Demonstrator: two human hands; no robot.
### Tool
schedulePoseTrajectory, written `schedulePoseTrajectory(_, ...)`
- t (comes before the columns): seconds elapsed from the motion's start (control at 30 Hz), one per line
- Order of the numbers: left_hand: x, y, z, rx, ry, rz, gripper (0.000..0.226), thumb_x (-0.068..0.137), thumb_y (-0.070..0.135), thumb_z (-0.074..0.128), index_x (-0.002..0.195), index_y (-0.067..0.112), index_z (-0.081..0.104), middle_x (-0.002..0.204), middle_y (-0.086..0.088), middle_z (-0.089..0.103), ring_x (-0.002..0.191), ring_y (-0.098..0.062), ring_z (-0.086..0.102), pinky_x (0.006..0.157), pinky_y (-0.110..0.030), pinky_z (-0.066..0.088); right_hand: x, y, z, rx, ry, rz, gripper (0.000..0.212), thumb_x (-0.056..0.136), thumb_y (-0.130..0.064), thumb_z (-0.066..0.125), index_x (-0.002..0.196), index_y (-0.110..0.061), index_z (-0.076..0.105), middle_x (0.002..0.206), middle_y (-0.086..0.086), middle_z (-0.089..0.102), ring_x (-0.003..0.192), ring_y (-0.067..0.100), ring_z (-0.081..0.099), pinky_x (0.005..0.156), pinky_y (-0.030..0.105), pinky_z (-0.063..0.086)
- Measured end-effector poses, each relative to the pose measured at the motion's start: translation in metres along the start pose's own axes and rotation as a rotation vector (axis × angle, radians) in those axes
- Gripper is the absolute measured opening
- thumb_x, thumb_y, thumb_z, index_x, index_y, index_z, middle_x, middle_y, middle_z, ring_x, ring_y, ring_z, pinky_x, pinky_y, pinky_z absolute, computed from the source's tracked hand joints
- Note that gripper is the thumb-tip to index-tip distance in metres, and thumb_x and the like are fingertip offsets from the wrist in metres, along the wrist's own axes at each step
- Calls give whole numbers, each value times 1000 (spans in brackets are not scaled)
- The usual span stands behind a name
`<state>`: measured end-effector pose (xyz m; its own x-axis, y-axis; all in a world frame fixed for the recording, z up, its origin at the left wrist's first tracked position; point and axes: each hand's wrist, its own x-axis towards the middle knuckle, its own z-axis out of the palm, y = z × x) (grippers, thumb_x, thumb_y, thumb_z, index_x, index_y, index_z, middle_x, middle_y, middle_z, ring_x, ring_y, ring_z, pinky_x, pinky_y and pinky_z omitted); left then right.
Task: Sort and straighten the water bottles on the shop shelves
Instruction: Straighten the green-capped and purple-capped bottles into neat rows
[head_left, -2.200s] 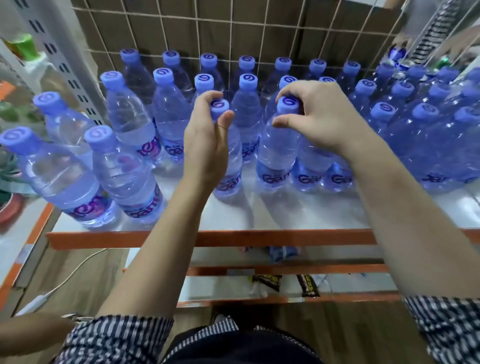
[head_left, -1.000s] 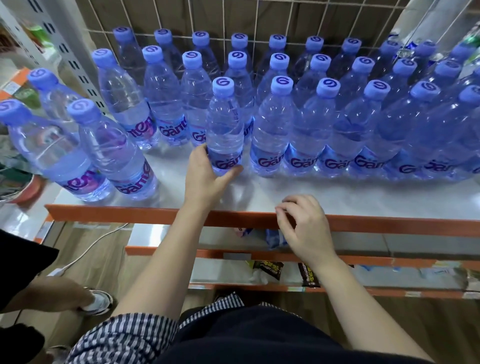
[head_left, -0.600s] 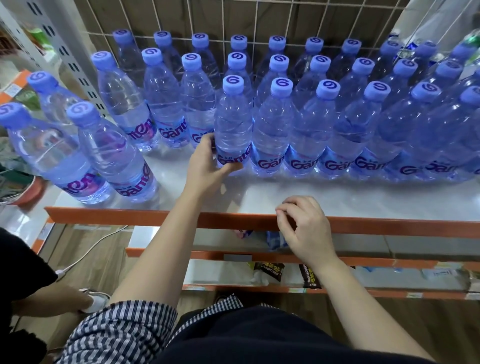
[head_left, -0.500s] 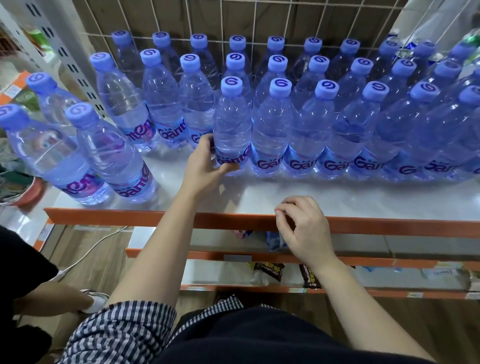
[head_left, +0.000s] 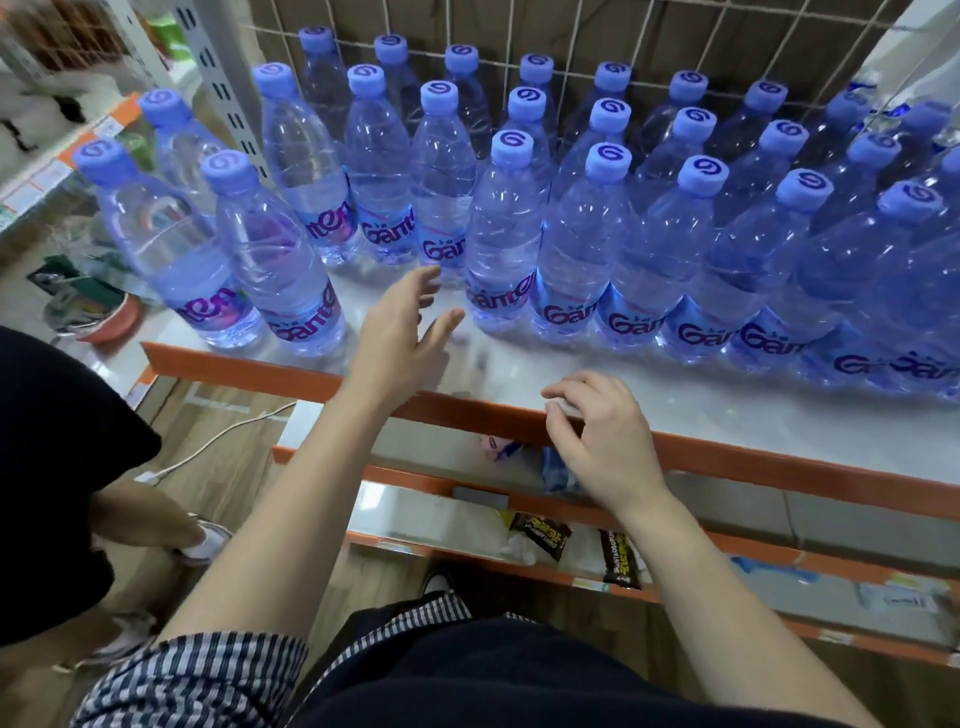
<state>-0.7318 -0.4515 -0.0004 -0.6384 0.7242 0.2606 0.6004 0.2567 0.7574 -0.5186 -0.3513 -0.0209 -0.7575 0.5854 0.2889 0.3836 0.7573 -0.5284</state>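
Note:
Several clear water bottles with light blue caps stand in rows on the white shelf (head_left: 623, 384). The leftmost bottle of the front row (head_left: 501, 244) stands upright beside its neighbours. My left hand (head_left: 400, 327) hovers just left of that bottle with its fingers spread, touching nothing. Two bottles (head_left: 275, 260) stand apart at the shelf's front left corner, with a third behind them. My right hand (head_left: 597, 436) rests on the orange front lip of the shelf (head_left: 779, 467) with its fingers loosely curled, holding nothing.
A wire grid (head_left: 571, 36) backs the shelf. Lower shelves (head_left: 467, 514) hold small snack packets. Another person's arm (head_left: 140, 519) and dark clothing are at the lower left. A perforated upright post (head_left: 223, 88) stands at the shelf's left rear.
My left hand has let go of the front-row bottle it had slid against its neighbour and has drawn back a little to the left. My right hand has stayed on the shelf lip.

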Motion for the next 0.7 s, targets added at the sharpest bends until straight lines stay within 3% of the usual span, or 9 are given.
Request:
schedulePoseTrajectory(0.17,-9,-3,-13,21,22,5,53,93,29,63,139,9,45,130,-8,60,113,-16,59,95,-33,50,17,-22,13,26,-82,-54,14,92,-15,61,102,-12,70,100,1,64,98,18,57,86,26,42)
schedulePoseTrajectory(0.33,39,19,-2,6,-72,98,67,81,38,76,134,8,49,127,-5,60,112,-18,58,96,-35,47,23,-37,26,10,-149,-11,21,87,-20,55,100,-11,70,97,3,63,96,22,57,86,33,47)
schedulePoseTrajectory(0.47,62,32,13,-5,-49,95,77,70,46,82,127,5,49,122,-8,58,115,-25,54,93,-39,44,22,-41,26,1,-143,51,25,84,-21,53,99,-12,70,98,2,64,97,23,58,87,35,49)
schedulePoseTrajectory(0.57,64,32,17,6,-11,59,75,68,45,84,121,7,48,119,-4,58,114,-24,53,83,-30,38,20,-41,25,-12,-140,80,27,84,-23,49,97,-11,69,96,2,62,96,24,58,86,38,49)
schedulePoseTrajectory(0.7,59,40,22,96,73,-42,74,64,58,81,111,13,45,110,0,56,105,-22,54,72,-31,34,19,-39,26,-16,-135,91,33,84,-30,44,94,-10,68,94,3,62,94,26,58,83,41,50)
